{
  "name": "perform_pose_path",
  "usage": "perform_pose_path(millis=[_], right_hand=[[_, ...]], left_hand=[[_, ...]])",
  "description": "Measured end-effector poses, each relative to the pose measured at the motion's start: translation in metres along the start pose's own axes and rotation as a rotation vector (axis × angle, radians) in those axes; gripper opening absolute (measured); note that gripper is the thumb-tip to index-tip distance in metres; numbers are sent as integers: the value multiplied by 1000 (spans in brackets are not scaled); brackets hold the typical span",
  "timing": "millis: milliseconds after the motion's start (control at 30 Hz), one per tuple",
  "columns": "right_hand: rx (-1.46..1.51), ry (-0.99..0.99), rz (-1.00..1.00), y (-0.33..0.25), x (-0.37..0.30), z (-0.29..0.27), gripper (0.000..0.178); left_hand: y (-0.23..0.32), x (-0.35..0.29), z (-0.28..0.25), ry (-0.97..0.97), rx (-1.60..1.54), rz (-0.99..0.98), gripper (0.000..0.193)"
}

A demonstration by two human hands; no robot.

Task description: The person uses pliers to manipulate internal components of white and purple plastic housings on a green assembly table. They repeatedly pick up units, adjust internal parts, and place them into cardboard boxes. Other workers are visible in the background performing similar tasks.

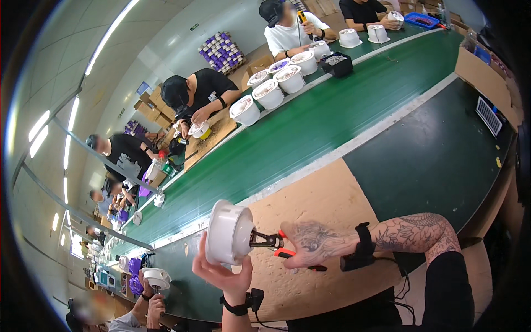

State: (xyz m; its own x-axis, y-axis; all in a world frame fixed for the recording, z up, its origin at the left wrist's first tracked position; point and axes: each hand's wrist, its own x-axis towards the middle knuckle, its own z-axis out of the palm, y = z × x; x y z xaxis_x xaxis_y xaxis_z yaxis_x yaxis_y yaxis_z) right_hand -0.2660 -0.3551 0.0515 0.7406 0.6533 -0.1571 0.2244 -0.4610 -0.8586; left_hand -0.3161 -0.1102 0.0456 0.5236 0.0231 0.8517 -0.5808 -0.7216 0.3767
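Note:
My left hand [225,276] is wrapped round the underside of a white, round, bowl-like plastic housing [228,229], tilted so that one face points right. In my right hand [316,243] is a pair of pliers [266,240] with dark jaws and red-orange grips. The plier jaws reach the housing's right side; what they grip there, if anything, is too small to make out. Both hands are above a tan cardboard sheet [337,199] on the dark green bench.
A green conveyor belt [354,105] runs diagonally beyond the cardboard. Several white housings [268,94] and a black bin [337,65] line its far side. Co-workers sit across the belt, and another person works at lower left with a white part [157,276]. An open carton [487,72] stands far right.

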Motion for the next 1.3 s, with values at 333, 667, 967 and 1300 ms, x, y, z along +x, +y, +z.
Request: perform_pose_path(millis=[333, 667, 967, 1300], right_hand=[[980, -560, -111, 36, 26, 23, 37], [-259, 239, -166, 19, 9, 0, 52], [519, -327, 125, 13, 16, 1, 40], [1278, -759, 95, 25, 29, 5, 22]], left_hand=[[-30, -10, 3, 129, 6, 212, 78], [-3, 16, -3, -225, 175, -158, 98], [-34, -4, -1, -17, -69, -116, 84], [-35, -1, 13, 20, -235, -250, 63]])
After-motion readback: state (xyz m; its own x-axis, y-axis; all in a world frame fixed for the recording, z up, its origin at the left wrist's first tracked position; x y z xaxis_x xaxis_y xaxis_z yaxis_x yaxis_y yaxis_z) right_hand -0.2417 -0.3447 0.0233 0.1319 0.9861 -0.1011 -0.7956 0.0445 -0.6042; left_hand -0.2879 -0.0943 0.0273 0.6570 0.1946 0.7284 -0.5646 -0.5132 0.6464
